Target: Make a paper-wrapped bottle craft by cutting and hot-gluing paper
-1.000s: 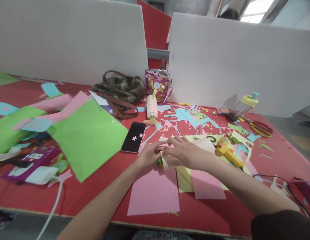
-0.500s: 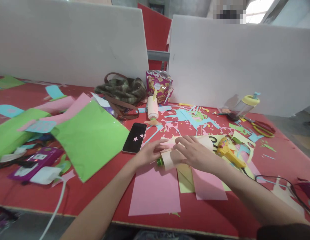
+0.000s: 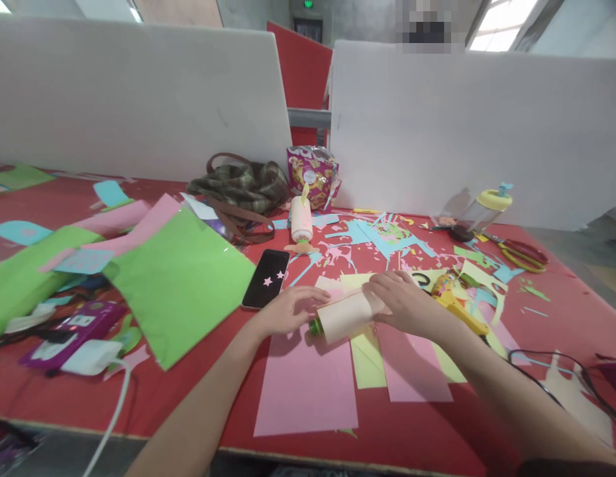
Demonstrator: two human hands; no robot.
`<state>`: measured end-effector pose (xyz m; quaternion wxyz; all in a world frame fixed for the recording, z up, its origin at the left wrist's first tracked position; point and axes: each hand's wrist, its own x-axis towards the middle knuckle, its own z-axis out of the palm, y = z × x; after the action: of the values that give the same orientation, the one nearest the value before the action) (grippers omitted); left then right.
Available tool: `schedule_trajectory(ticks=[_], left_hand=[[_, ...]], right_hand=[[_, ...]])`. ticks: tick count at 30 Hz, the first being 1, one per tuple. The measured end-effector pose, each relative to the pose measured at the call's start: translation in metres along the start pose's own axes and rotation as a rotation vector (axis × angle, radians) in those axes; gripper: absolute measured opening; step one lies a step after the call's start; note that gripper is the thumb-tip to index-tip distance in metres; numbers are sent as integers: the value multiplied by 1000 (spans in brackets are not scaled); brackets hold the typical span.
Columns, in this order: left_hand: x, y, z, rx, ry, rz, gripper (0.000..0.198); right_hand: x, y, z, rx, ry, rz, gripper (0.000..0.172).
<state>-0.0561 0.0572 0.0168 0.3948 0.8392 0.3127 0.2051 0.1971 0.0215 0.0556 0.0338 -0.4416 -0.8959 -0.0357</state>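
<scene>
Closest to the body, a pink sheet (image 3: 308, 394) lies flat on the red table (image 3: 189, 411). Partly over its twelve o'clock edge is a cream-wrapped bottle (image 3: 345, 318), on its side, green cap (image 3: 315, 326) toward eight o'clock. The right hand (image 3: 400, 301) curls round its two o'clock end, fingers closed on the wrap; the left hand (image 3: 288, 310) is loosely spread beside the cap — whether it touches, I cannot tell. From that bottle, a yellow glue gun (image 3: 462, 313) lies at three, a smartphone (image 3: 261, 291) at ten. Farther off, at eleven, rests a second wrapped bottle (image 3: 301, 218) — a purple snack pouch (image 3: 312, 175) behind it.
</scene>
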Motion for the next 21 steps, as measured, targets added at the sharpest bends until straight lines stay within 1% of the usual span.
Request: schedule_trajectory(ticks=[2,4,6,8,9,10,12,14,16,18,21], left_hand=[[0,-1,1,-12,35,20,33],[0,-3,0,18,99,1,30],[1,-8,-3,103,228,-68,26],[3,-18,-8,251,411,-178,24],[4,-23,-11,353,492,-232,23],[5,-29,-14,478,584,-324,23],[7,-39,-18,557,668,-406,30],[9,-45,-20,642,695,-485,46],[13,-46,-18,775,664,-601,58],[18,-43,-15,878,617,-696,62],[26,-38,-11,918,579,-747,64]], right_hand=[[-2,0,1,1,9,11,29],[-5,1,3,-20,40,28,24],[-10,4,6,-43,74,41,21],[-17,7,8,-52,112,51,20],[-20,9,9,-53,134,57,19],[-24,10,10,-52,153,64,19],[-31,13,12,-48,185,81,19],[-38,15,13,-44,213,103,19],[-43,16,14,-27,240,119,19],[-48,16,15,1,256,127,19],[-54,16,17,35,253,150,19]])
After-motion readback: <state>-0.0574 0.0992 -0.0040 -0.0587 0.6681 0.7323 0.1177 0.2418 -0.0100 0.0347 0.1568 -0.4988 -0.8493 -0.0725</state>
